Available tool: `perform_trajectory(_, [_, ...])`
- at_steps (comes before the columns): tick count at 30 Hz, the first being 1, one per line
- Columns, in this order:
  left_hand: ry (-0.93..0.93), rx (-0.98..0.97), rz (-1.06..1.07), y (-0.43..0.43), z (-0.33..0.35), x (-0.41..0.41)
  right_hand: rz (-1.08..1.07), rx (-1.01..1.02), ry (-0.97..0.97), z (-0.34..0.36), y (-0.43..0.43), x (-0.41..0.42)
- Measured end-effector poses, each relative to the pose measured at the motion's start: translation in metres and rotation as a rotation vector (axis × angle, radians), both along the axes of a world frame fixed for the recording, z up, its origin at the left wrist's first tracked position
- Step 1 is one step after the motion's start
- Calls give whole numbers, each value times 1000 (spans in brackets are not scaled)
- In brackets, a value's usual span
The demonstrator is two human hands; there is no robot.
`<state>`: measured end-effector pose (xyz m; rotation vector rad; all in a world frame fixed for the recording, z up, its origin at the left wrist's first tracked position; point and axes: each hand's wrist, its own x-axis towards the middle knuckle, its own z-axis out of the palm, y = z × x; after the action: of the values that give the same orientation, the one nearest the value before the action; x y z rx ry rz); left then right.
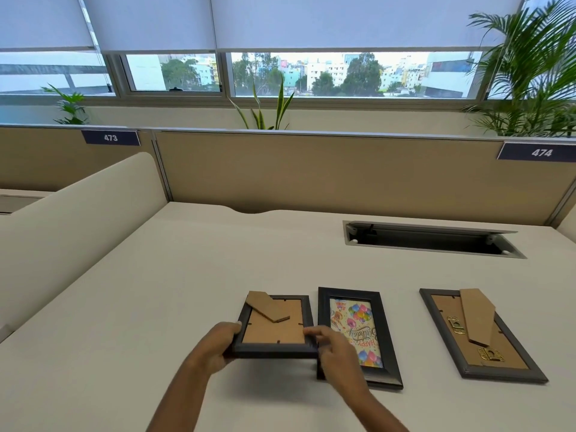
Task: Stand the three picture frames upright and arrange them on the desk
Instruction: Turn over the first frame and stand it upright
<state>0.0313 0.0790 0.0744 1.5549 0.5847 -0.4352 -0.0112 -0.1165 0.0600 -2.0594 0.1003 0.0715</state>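
Three dark picture frames lie on the cream desk (156,291). The small left frame (276,330) is face down with its brown back and cardboard stand showing, its near edge lifted slightly. My left hand (218,344) grips its near left corner and my right hand (335,350) grips its near right corner. The middle frame (358,335) lies face up with a colourful birthday picture, partly hidden by my right hand. The right frame (480,335) lies face down, its stand and brass hangers showing.
An open cable hatch (430,240) is set into the desk at the back right. A beige partition (311,173) runs along the far edge, and a cream side divider (78,219) stands on the left. Plants stand behind the partition.
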Motion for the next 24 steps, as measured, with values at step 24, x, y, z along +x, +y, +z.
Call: perform_trajectory(24, [-174, -61, -163, -16, 13, 7, -29, 506, -381, 28, -23, 41])
